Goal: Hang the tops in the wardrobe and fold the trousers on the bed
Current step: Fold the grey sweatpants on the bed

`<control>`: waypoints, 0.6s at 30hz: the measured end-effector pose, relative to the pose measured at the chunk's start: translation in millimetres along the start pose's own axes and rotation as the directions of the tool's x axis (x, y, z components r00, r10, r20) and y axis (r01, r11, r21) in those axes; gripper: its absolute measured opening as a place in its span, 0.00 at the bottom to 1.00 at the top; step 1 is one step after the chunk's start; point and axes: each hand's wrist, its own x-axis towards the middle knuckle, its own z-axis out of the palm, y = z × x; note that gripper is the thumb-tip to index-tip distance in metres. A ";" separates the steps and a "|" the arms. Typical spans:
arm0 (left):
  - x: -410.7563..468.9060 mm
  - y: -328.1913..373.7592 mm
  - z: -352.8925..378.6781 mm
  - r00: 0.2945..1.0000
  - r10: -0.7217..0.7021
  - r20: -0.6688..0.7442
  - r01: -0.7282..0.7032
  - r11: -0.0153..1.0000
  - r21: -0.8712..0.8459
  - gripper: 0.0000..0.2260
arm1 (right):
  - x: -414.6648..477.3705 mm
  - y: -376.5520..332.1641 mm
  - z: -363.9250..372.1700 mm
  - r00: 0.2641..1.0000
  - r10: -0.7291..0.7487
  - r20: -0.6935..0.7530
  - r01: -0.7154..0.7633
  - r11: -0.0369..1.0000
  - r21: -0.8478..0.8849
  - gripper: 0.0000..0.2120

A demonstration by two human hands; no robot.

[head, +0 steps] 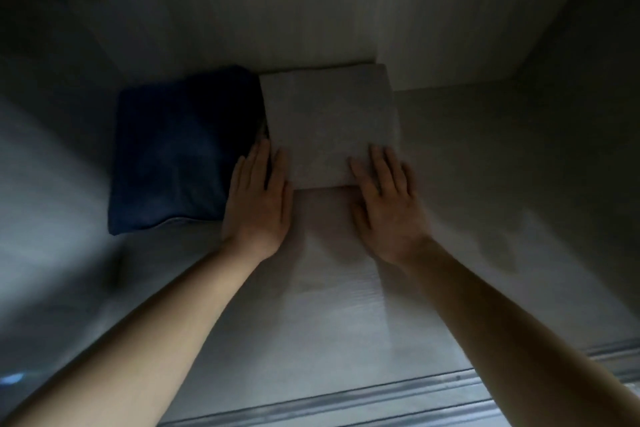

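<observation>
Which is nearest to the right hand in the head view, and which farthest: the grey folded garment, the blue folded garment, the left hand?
1. The grey folded garment: touched by the right hand at its near right corner.
2. The left hand: at its near left corner.
3. The blue folded garment: far left, beyond the left hand.

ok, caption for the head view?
Left hand and right hand touch a folded grey garment on a shelf beside a folded blue garment.

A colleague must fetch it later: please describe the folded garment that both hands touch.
On the pale wooden wardrobe shelf, two folded garments lie side by side. The one meant is the light grey square folded cloth on the right; the dark blue folded cloth lies left of it.
</observation>
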 end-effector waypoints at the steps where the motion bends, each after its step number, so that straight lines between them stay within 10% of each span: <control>1: -13.0 4.5 -1.2 1.000 -0.004 -0.012 0.005 1.000 0.007 0.22 | -11.8 -3.7 -3.0 0.999 0.036 -0.023 -0.036 0.999 0.023 0.30; 11: -134.9 50.8 -126.1 0.958 -0.059 0.282 0.015 0.987 0.158 0.29 | -146.8 -76.7 -109.5 0.929 0.283 0.239 -0.305 0.951 0.057 0.31; 18: -80.9 90.7 -298.8 0.981 -0.039 0.189 0.005 0.984 0.176 0.29 | -112.3 -93.2 -284.7 0.952 0.209 0.223 -0.216 0.976 0.009 0.32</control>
